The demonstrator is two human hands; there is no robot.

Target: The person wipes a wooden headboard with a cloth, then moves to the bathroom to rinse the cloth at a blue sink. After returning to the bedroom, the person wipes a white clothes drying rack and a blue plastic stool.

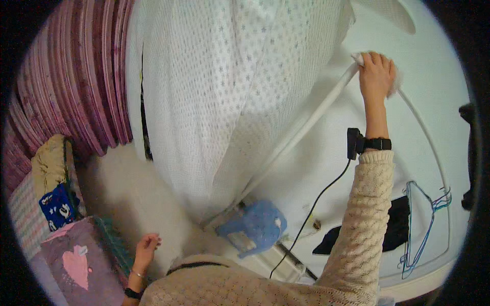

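My right hand (pixel 376 75) is raised at the far right, its fingers curled round a white cloth (pixel 359 59) at the upper end of a white tube (pixel 319 112). Pale, thin material also shows beside the palm. Whether the fingers grip the tube itself as well is hidden. The tube slants down to the near left, beside a white curtain (pixel 219 92) with small grey stars. Low at the left, my left hand (pixel 146 250) hangs with its fingers loosely bent and apart, holding nothing, near a purple-grey fabric item (pixel 76 260) with a pink heart.
Blue hangers (pixel 421 229) hook onto a white rail at the right, next to a dark cloth (pixel 398 224). A blue plastic stool-like object (pixel 255 224) stands low in the middle. A black cable (pixel 319 196) runs from my right wrist. Striped purple curtain (pixel 87 66) hangs far left.
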